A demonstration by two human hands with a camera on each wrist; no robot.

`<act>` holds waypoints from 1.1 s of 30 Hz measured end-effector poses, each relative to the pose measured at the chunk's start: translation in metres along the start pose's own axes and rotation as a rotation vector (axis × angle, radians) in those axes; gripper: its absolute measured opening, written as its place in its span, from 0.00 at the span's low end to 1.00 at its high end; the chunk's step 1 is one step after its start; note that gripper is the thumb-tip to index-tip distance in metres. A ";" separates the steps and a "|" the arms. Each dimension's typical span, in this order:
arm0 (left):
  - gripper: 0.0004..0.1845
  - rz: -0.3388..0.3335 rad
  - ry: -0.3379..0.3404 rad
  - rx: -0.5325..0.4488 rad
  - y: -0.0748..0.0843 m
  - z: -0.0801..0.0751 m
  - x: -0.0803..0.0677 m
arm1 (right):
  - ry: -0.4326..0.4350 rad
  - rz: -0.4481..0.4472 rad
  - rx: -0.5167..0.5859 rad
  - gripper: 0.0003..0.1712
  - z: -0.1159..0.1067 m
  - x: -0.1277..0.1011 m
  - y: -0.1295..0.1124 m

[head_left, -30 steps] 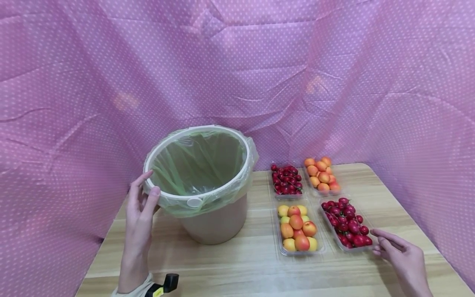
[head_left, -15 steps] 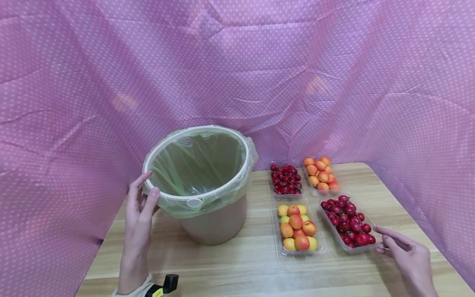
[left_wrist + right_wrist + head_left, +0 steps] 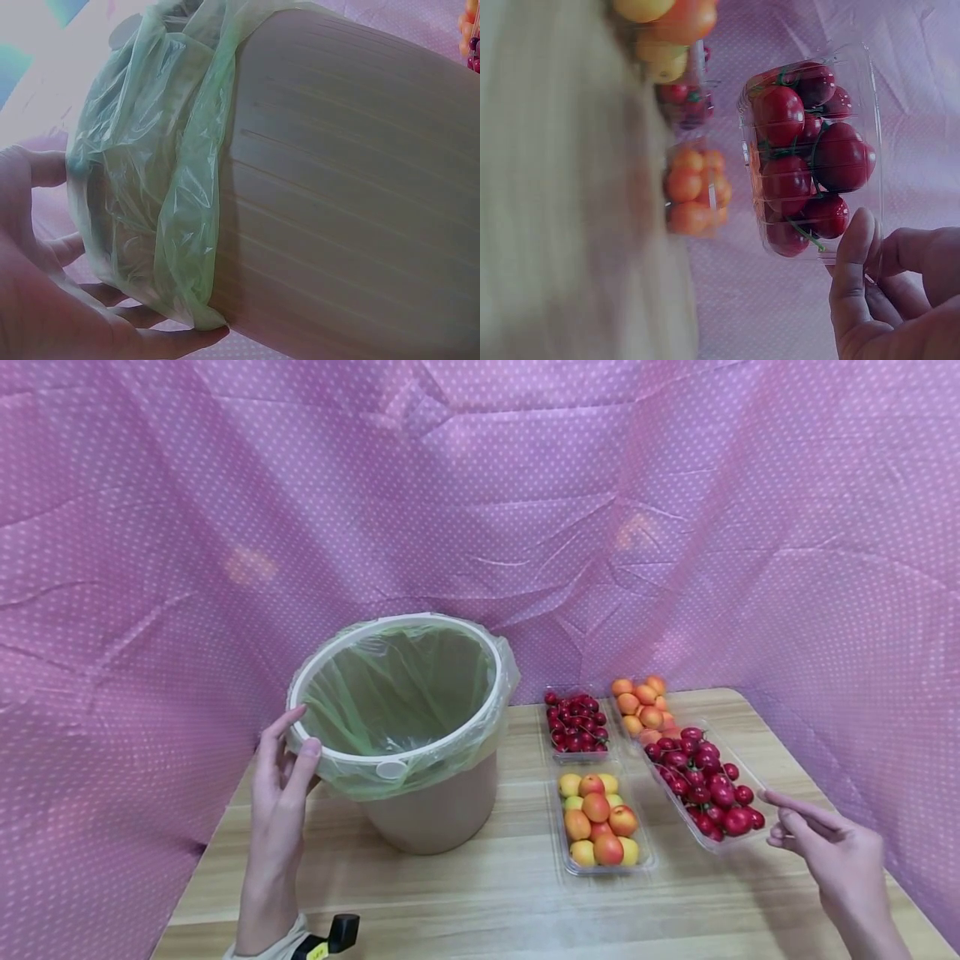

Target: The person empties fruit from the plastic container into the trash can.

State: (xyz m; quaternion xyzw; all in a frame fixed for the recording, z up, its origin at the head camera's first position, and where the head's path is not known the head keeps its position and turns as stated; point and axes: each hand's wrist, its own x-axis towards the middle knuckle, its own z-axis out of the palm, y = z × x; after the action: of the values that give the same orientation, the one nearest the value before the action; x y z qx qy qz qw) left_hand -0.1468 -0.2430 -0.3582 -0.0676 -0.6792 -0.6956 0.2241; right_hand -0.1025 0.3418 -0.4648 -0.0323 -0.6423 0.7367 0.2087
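Between fingers (image 3: 853, 255), clear ribbed cherry tray (image 3: 701, 793)

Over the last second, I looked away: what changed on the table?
The right hand, pinching the clear plastic tray of red cherries, lifted it up and away. The left hand kept holding the beige bin's green-lined rim; other trays stayed.

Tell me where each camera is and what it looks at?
Head: on the person's head, looking forward and down at the table, bin and fruit trays; both hands show.
Left wrist: beside the left hand, facing the bin's side and green bin liner; fingers show.
Right wrist: by the right hand, facing the cherry tray it pinches; thumb and fingers show.
Shared: head and right wrist both show the cherry tray; head and left wrist both show the bin.
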 end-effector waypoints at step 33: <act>0.25 -0.001 -0.002 0.002 -0.002 -0.001 0.000 | -0.216 -0.052 0.125 0.12 0.062 0.057 -0.067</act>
State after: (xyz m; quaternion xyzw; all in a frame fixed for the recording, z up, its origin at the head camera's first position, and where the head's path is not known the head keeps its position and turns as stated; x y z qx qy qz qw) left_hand -0.1478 -0.2437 -0.3597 -0.0680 -0.6803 -0.6948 0.2232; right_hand -0.1560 0.3101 -0.3771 0.0769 -0.6146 0.7689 0.1589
